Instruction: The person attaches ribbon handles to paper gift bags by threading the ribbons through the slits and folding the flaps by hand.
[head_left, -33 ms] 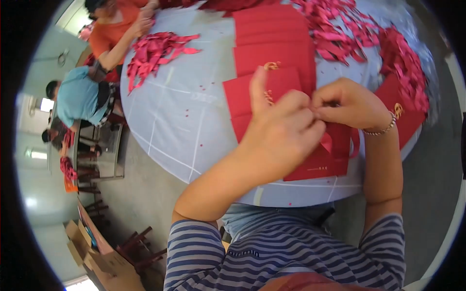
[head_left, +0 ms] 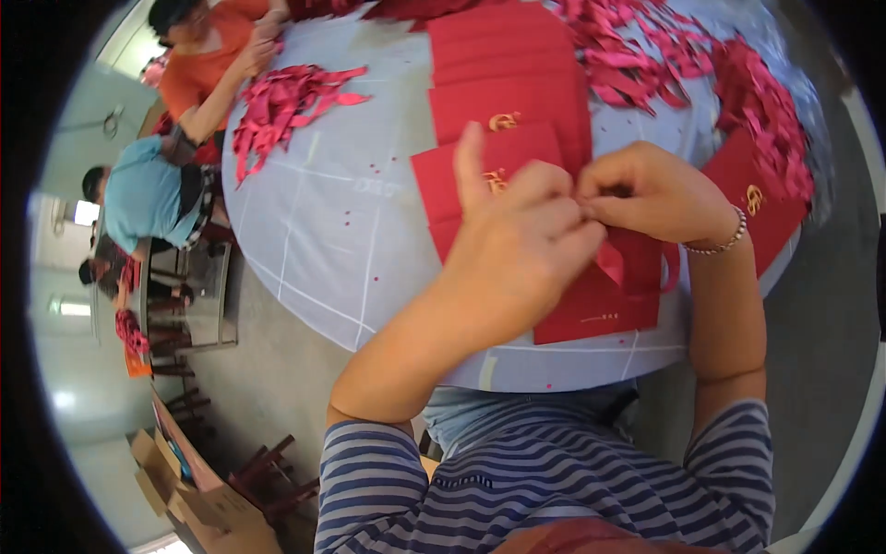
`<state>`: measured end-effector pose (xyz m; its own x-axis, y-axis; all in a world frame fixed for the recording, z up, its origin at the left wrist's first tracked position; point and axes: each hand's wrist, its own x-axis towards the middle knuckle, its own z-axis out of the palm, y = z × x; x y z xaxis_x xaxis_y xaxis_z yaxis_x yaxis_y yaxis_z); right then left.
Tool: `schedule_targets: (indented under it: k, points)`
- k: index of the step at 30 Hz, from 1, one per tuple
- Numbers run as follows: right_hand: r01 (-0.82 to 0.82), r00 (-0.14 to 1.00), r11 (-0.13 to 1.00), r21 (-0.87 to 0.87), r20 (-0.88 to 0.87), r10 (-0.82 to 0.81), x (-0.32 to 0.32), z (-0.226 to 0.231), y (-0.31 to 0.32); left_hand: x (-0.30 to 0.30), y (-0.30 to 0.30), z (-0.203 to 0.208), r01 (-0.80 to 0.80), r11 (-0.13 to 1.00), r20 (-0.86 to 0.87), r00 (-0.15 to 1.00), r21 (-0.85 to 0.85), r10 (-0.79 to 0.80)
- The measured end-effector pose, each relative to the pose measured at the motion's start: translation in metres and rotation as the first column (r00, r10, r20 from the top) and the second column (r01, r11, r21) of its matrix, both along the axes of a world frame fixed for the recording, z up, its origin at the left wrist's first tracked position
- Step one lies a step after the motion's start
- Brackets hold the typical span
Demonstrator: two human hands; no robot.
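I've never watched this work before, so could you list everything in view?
Round table: one, pale cloth with white lines, centre
Flat red pieces: several overlapping, red with gold emblems, table's middle and right
Ribbon heaps: at least three, pink-red, table's left, top right and far right
Loose ribbon: at least one, pink-red, lower middle of table
Plastic sheeting: count unclear, clear, table's upper right edge
Co-workers: at least three, orange, turquoise and dark tops, left
Stools: several, dark brown, left
Cardboard box: at least one, brown, lower left
Bracelet: one, silvery, right wrist
Striped top: one, navy and grey, bottom
Left grip: one, bare, over the flat red pieces
Right grip: one, bare, meeting left grip
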<state>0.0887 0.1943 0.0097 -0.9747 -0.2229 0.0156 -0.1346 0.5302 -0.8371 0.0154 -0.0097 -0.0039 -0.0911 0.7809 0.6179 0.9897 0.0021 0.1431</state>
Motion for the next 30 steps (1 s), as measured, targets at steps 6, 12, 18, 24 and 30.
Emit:
schedule_targets:
  k: [6,12,18,24,30]
  points:
    - [0.112,0.988,0.983,-0.143,0.125,-0.094,0.003,-0.017,-0.007,-0.007,0.000,0.009,0.031,0.982,0.263,0.965,-0.186,0.020]
    - [0.308,0.951,0.849,-0.430,0.118,-0.285,-0.004,-0.037,0.007,0.006,-0.001,0.010,0.062,0.969,0.278,0.961,-0.238,0.007]
    - [0.474,0.737,0.719,-0.508,-0.219,-0.640,-0.009,-0.040,0.005,-0.012,-0.008,0.009,-0.043,0.940,0.364,0.915,-0.339,0.173]
    - [0.506,0.834,0.841,0.191,-0.358,-0.420,0.013,-0.020,0.025,-0.025,-0.011,0.002,-0.124,0.941,0.267,0.940,-0.315,0.213]
    - [0.392,0.913,0.762,0.515,-0.317,-0.256,0.026,-0.026,0.038,-0.012,0.011,-0.007,-0.169,0.986,0.262,0.951,-0.007,0.165]
